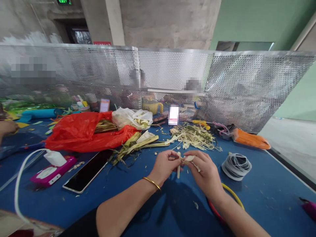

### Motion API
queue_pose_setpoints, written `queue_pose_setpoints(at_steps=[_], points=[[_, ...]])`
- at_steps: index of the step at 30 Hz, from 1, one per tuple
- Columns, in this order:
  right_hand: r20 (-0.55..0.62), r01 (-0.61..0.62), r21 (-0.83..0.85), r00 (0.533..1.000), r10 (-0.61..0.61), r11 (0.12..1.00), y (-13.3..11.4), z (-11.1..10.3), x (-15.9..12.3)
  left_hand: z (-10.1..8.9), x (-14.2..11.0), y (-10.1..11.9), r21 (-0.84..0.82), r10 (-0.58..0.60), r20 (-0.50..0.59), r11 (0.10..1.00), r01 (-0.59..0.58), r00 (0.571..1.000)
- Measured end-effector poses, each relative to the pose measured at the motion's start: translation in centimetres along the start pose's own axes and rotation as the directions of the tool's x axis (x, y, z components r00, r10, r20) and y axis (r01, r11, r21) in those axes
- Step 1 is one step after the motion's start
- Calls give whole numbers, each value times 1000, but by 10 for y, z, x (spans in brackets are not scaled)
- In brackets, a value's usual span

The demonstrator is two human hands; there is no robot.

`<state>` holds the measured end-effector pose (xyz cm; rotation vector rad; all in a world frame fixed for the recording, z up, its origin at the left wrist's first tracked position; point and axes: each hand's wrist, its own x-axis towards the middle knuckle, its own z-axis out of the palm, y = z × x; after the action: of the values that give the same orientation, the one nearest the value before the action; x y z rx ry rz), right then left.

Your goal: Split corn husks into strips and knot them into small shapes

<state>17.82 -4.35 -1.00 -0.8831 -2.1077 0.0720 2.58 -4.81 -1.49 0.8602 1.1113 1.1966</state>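
Observation:
My left hand (166,167) is closed, its thumb and fingers pinching a narrow pale plant strip (178,171) that hangs downward. Close beside it, my right hand (206,171) pinches a wider, pale, leaf-like piece (189,158) at the same small bundle. The fingertips of both hands meet above the blue table (172,210), and they partly hide where the strips cross. Just beyond my hands lies a pile of shredded dry plant strips (197,135). Longer dry stalks (138,144) lie to the left of it.
A red plastic bag (74,131) holds more stalks beside a white bag (133,117). Nearer left are a phone (86,172) and a purple power strip (53,171). A wire coil (237,167) and an orange packet (250,139) sit right. A perforated metal screen (172,69) stands behind.

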Motion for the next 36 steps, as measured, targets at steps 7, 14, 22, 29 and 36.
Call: queue_pose_setpoints(at_steps=[7, 14, 22, 29, 36], points=[[404, -455, 224, 848, 342, 862, 24, 1, 3, -3, -4, 0, 84, -49, 207, 996, 32, 977], [337, -531, 223, 829, 446, 817, 23, 9, 0, -1, -3, -6, 107, -103, 173, 991, 85, 979], [345, -561, 233, 811, 472, 794, 27, 1, 0, -2, 1, -8, 78, -34, 8, 996, 33, 999], [622, -728, 552, 684, 381, 407, 15, -24, 9, -4, 5, -6, 51, -75, -52, 996, 77, 996], [471, -658, 583, 751, 463, 476, 16, -10, 7, -4, 4, -8, 34, -57, -11, 998, 57, 998]])
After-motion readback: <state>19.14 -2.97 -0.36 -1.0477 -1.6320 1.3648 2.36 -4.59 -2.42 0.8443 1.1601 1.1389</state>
